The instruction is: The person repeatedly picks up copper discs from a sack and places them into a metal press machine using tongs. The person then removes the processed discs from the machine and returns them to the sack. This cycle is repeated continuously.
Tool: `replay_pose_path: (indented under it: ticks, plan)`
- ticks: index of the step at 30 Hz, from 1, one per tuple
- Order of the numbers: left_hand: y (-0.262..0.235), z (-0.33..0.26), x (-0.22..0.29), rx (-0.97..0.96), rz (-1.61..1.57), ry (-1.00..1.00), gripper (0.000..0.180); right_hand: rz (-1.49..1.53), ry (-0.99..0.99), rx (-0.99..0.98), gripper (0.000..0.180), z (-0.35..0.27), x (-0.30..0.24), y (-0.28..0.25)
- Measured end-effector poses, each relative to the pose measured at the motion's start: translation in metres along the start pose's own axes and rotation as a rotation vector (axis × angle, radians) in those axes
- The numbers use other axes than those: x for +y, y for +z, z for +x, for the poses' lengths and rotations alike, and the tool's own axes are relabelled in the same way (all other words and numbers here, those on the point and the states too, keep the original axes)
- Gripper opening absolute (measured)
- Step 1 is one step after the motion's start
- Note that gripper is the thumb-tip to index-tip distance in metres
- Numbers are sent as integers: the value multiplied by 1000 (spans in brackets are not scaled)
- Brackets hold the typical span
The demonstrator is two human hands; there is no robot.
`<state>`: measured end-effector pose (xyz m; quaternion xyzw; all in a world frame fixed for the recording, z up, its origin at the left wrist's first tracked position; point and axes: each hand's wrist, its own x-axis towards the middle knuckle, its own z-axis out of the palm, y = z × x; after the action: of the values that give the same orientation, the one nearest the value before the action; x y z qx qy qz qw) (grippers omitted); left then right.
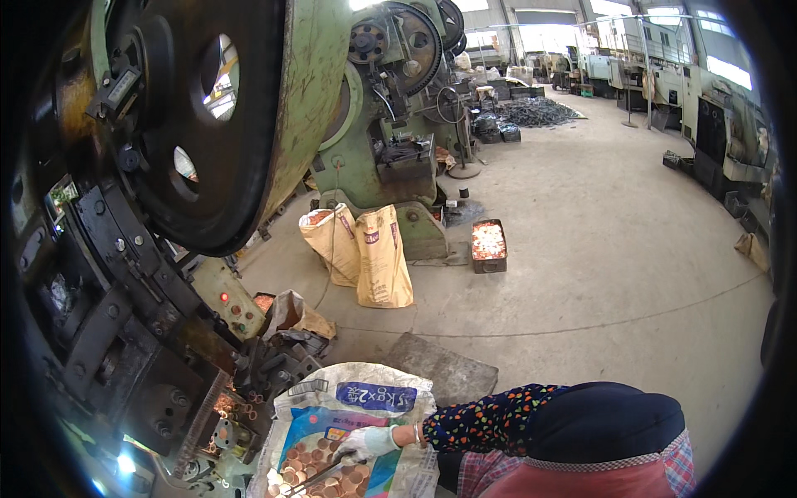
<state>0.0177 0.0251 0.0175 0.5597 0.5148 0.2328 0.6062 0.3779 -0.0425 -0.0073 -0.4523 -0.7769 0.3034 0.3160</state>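
My right hand [369, 444], in a white glove with darkened fingertips, reaches in from the right over an opened white woven sack [398, 378] with blue and pink print. Its fingers are closed on a thin metal rod [311, 480], which slants down to the lower left. Whether the rod is one leg of tongs or tweezers I cannot tell. Under the rod and fingertips a pile of round copper discs [353, 477] lies on the sack. A patterned sleeve [490, 415] covers my right forearm. My left hand is not in view.
Close on the left stands a press with a big dark flywheel [241, 124] and a control box [224, 295] with a red light. Beyond the sack are two tan paper sacks [383, 257], a green press [390, 178] and a black bin [490, 266] of copper-coloured pieces.
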Motion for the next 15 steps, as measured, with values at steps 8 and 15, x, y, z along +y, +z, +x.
replay_pose_path:
  ticks: [8,15]
  plan:
    - [20,27,-1,96,135,220,31,67,107,-55,35,5,-13,-20]
    - [6,19,-36,337,286,495,23,388,218,-151,40,-2,-35,-39]
